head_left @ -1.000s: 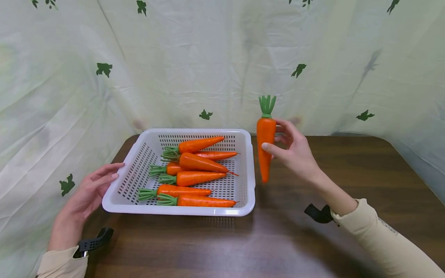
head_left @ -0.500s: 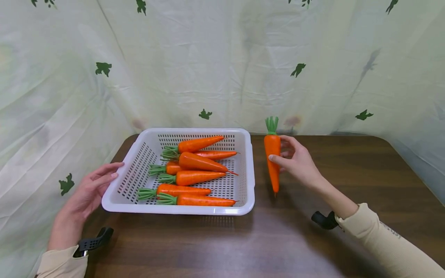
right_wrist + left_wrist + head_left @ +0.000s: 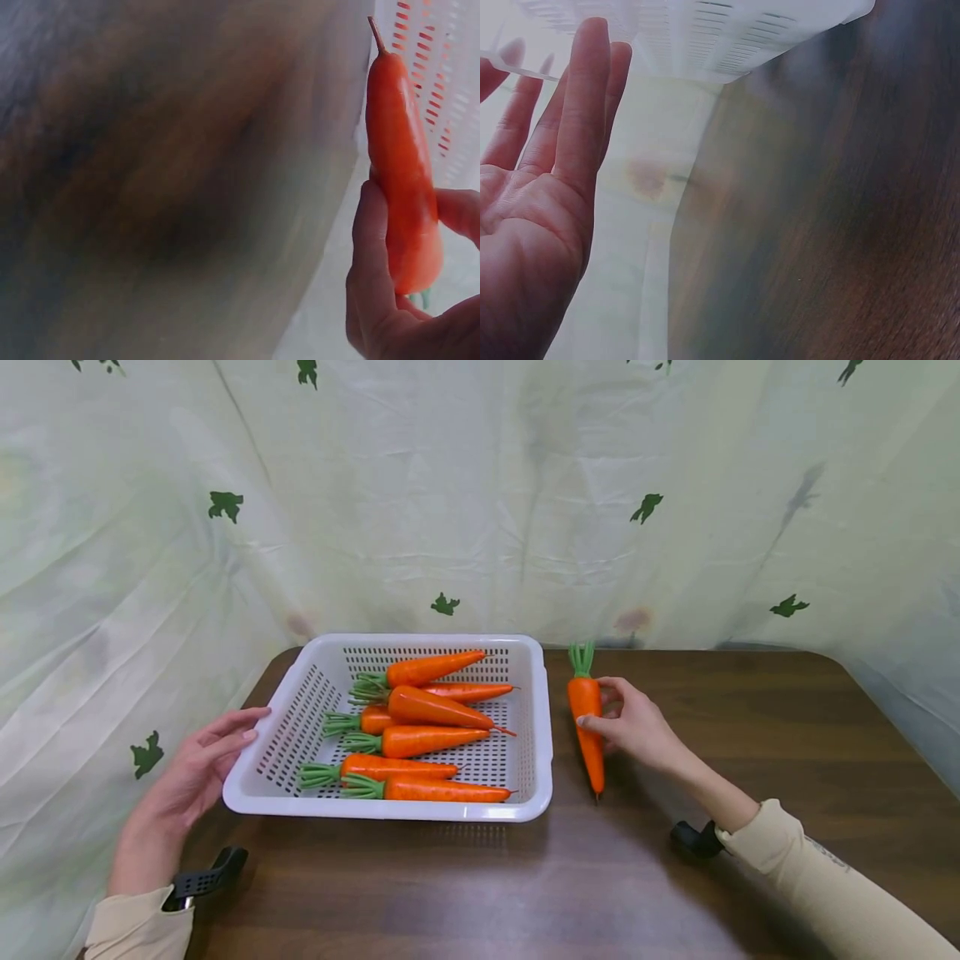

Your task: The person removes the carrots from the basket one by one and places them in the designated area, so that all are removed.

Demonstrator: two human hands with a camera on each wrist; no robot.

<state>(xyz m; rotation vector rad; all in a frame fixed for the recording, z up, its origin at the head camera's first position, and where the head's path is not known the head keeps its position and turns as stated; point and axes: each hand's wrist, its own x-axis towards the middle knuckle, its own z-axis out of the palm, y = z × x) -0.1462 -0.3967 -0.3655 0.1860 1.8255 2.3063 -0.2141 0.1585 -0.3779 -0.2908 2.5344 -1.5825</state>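
Holding with a soft but sure pinch looks like the best way to do this bit, as the carrot in the right hand is smooth and shiny and might slip or roll. If it goes down on the table, slow and gentle is best, letting go only when the wood takes its weight. It should also stay a little clear of the white basket, so it does not bump the rim. The carrot is just to the right of the basket, with its green top pointing away from the person and its thin tip pointing back — I cannot tell if the tip touches the table. The right hand reaches in from the right side, thumb across the front and fingers behind, closed just enough to pinch the carrot. The left hand is at the left end of the basket, its fingers nearly straight and the tips at the rim. It has no carrot and does not look clenched — it seems to be there to steady the basket. More carrots lie inside, some on top of others.
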